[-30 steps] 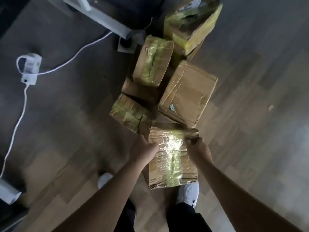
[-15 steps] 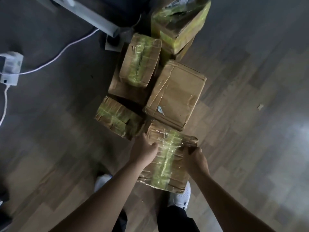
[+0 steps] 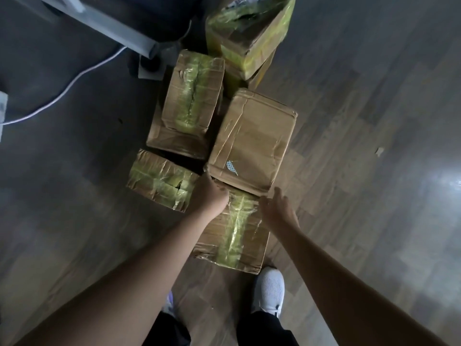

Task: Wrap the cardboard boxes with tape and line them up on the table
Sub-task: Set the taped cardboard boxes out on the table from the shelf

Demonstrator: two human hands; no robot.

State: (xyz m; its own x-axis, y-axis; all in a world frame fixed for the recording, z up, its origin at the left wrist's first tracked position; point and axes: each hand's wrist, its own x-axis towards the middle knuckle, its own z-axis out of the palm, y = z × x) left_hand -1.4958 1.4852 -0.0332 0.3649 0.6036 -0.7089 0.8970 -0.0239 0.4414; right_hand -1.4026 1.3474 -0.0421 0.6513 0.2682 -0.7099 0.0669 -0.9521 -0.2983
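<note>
A taped cardboard box with a yellow-green tape strip lies on the wooden floor just in front of my feet. My left hand is curled over its far left corner. My right hand hovers at its far right corner with fingers spread, holding nothing. Beyond it sit more taped boxes: a large plain brown one, a small one to the left, one with a green strip stacked on another box, and a yellow-taped one at the top.
A white table leg and a white cable cross the floor at upper left. My white shoe stands right behind the near box. A small scrap lies on the floor at right.
The near box has gone down from in front of me onto the floor against the pile. My right hand has let go of it and spread its fingers.
</note>
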